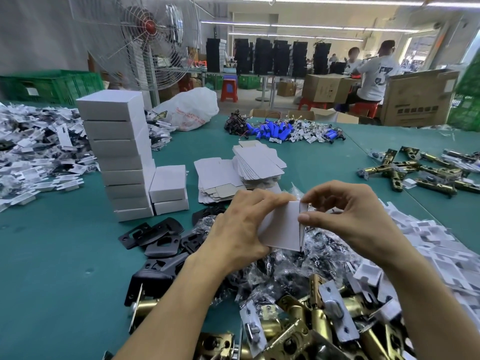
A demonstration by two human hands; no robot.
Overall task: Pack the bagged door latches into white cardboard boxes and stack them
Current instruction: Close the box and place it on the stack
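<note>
My left hand grips a small white cardboard box from its left side, above the middle of the table. My right hand pinches the box's right end flap between thumb and fingers. Under both hands lies a heap of bagged door latches in clear plastic. A tall stack of closed white boxes stands at the left, with a short stack of two boxes beside it. Flat, unfolded white box blanks lie in piles just beyond my hands.
Brass latches fill the near foreground; more brass latches lie at the right. Black strike plates sit left of my hands. White paper inserts heap at right and far left. Blue battery packs, a white bag and a fan stand beyond.
</note>
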